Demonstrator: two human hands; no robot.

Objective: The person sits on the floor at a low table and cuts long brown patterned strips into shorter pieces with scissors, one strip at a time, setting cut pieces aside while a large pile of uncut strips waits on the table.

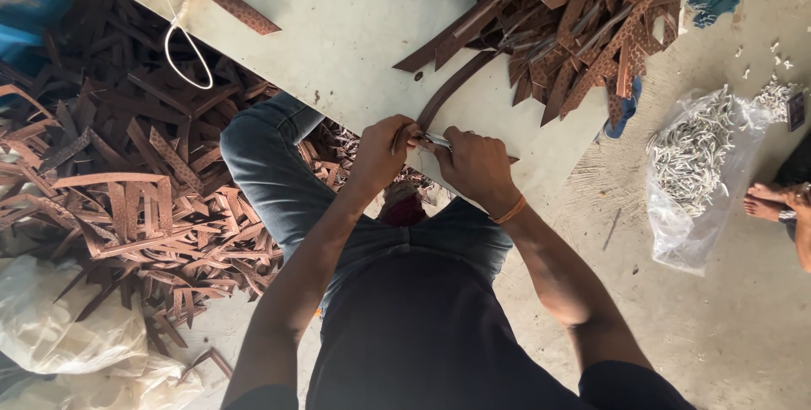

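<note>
One brown strap (448, 89) — end between both hands.

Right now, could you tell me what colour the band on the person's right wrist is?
The wristband is orange, seen best in the head view, just behind the right hand.

Soft, even daylight fills the view, brightest on the pale desk (355, 30) and the concrete floor (726, 325) right of it. Shadows are faint; the pile of brown strips (127, 182) left of the desk sits dimmer. No harsh glare. Wide-angle bending shows toward the edges, and focus is fairly sharp throughout.
</note>
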